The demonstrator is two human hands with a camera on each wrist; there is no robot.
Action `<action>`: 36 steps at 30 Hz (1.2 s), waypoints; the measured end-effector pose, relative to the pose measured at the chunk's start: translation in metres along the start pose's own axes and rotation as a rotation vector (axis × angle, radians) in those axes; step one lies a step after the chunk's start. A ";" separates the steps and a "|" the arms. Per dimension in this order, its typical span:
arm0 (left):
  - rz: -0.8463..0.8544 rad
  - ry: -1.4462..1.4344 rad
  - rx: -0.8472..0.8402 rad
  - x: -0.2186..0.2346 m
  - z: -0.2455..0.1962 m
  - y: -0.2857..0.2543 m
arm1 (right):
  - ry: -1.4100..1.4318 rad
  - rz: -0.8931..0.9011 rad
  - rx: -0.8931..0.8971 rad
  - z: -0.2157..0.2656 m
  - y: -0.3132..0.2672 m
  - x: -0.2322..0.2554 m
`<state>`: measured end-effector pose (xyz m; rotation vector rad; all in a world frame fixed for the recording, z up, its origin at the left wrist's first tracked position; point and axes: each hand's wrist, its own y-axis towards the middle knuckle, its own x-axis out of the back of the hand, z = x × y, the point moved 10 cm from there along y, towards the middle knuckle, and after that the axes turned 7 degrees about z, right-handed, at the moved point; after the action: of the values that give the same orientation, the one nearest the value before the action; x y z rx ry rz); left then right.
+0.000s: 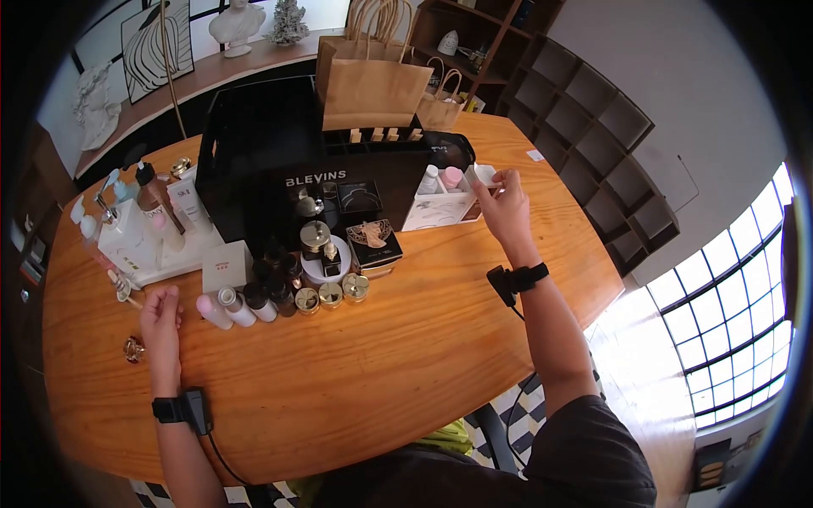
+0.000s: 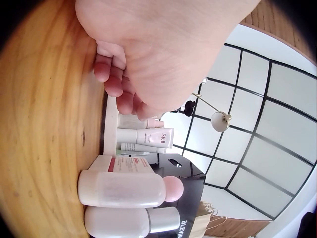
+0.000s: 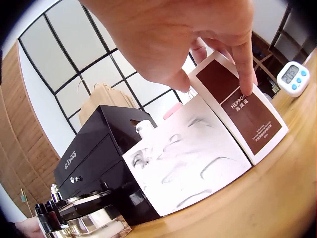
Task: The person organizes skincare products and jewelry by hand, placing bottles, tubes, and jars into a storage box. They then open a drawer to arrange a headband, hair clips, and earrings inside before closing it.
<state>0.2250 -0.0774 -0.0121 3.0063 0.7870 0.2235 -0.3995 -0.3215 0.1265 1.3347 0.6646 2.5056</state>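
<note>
My right hand [image 1: 508, 212] is at the right end of a white organizer box [image 1: 436, 210]. In the right wrist view the right hand [image 3: 183, 44] pinches the top of a brown and white carton [image 3: 242, 109], which stands against the side of the patterned white box [image 3: 188, 158]. A white cap and a pink cap show above that box. My left hand [image 1: 161, 326] rests on the table at the left, fingers loosely curled and holding nothing, beside a small ornate item [image 1: 134, 349]. The left wrist view shows the left hand [image 2: 158, 54] near two bottles [image 2: 124, 189].
A black BLEVINS case [image 1: 262, 161] stands at the back, with paper bags [image 1: 373, 93] behind it. Several bottles and jars [image 1: 330, 294] line the middle. A white tray [image 1: 182, 258] of pump bottles is at the left; a white timer [image 3: 293, 78] sits at the right.
</note>
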 end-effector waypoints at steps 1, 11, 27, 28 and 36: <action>-0.002 -0.004 -0.003 0.001 0.000 0.000 | 0.002 0.000 0.001 -0.001 0.000 -0.002; -0.015 -0.005 0.008 -0.003 -0.005 -0.003 | 0.102 -0.017 0.025 -0.006 -0.006 -0.003; -0.004 0.015 0.012 -0.001 -0.001 -0.003 | -0.186 -0.186 0.380 0.076 -0.045 0.029; -0.001 0.011 -0.002 -0.003 -0.001 -0.003 | -0.188 -0.183 0.377 0.084 -0.047 0.029; -0.004 0.013 0.013 0.002 0.003 -0.001 | -0.284 0.126 0.652 0.135 -0.056 -0.041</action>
<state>0.2268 -0.0760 -0.0150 3.0182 0.7983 0.2398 -0.2648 -0.2503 0.1343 1.9418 1.4402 2.1922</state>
